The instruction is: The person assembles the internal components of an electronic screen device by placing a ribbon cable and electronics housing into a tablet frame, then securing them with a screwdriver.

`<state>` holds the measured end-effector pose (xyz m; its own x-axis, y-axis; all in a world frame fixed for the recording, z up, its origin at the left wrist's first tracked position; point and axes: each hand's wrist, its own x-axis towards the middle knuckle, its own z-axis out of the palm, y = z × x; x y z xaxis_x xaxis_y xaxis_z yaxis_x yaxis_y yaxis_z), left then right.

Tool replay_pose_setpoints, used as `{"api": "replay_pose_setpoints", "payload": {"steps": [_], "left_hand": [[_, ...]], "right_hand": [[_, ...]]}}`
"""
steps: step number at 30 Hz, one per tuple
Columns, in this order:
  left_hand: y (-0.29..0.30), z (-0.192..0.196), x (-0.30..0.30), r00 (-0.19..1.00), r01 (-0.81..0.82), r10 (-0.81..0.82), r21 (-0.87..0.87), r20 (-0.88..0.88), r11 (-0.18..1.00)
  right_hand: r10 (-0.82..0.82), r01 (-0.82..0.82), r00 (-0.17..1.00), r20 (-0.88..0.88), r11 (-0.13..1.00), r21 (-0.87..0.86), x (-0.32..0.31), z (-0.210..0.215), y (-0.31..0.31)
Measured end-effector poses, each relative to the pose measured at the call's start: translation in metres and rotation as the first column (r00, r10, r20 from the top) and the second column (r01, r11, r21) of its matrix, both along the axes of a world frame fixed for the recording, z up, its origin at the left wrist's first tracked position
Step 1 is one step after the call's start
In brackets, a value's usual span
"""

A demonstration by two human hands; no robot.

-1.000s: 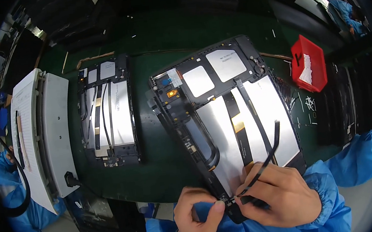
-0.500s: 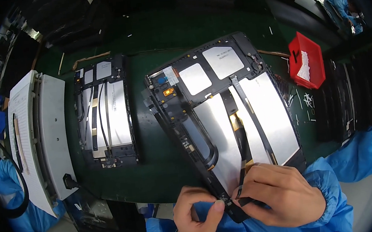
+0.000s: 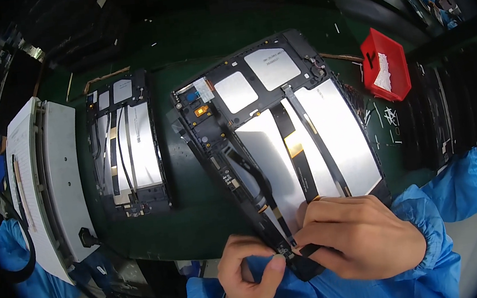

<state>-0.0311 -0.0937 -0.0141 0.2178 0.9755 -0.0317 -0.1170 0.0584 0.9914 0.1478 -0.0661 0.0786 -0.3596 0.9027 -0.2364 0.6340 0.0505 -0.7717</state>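
An opened tablet [image 3: 229,113], its back cover off, lies tilted in front of me with its near end at my hands. Silvery battery panels [image 3: 345,138] fill its middle, crossed by dark flat cables. My left hand [image 3: 248,273] pinches the near left corner, thumb on the frame's edge. Curled over the near end, my right hand [image 3: 358,238] has its thumb and fingers closed at a black ribbon cable [image 3: 262,184] that runs down the left side. Its fingers partly hide the cable's end. Beside them a wider black ribbon with a gold patch [image 3: 294,145] lies across the batteries.
A second opened tablet [image 3: 133,142] lies to the left on the green table [image 3: 200,231]. Further left stands a grey box with a paper sheet [image 3: 31,171] and pens. At right are a red bin [image 3: 396,68] with white pieces and scattered white strips. Co-workers in blue sit at both sides.
The left ribbon cable, which curved in a loop before, now runs straighter to my right fingertips. The middle ribbon lies flatter. My left hand keeps its grip on the corner.
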Motion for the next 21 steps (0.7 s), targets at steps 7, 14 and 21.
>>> {"api": "replay_pose_setpoints", "payload": {"steps": [7, 14, 21], "left_hand": [[0.001, 0.004, 0.004, 0.998, -0.053, 0.054, 0.037, -0.037, 0.998], [0.014, 0.008, -0.008, 0.983, 0.120, -0.119, 0.003, -0.142, 0.993], [-0.004, 0.005, -0.019, 0.993, 0.108, -0.097, -0.189, 0.064, 0.976]], "right_hand": [[-0.051, 0.051, 0.999, 0.005, 0.999, 0.015, -0.004, -0.001, -0.005], [-0.034, 0.036, 0.999, -0.012, 0.992, 0.125, -0.004, -0.007, -0.012], [-0.048, 0.059, 0.991, -0.128, 0.994, 0.087, -0.017, -0.004, -0.023]]}}
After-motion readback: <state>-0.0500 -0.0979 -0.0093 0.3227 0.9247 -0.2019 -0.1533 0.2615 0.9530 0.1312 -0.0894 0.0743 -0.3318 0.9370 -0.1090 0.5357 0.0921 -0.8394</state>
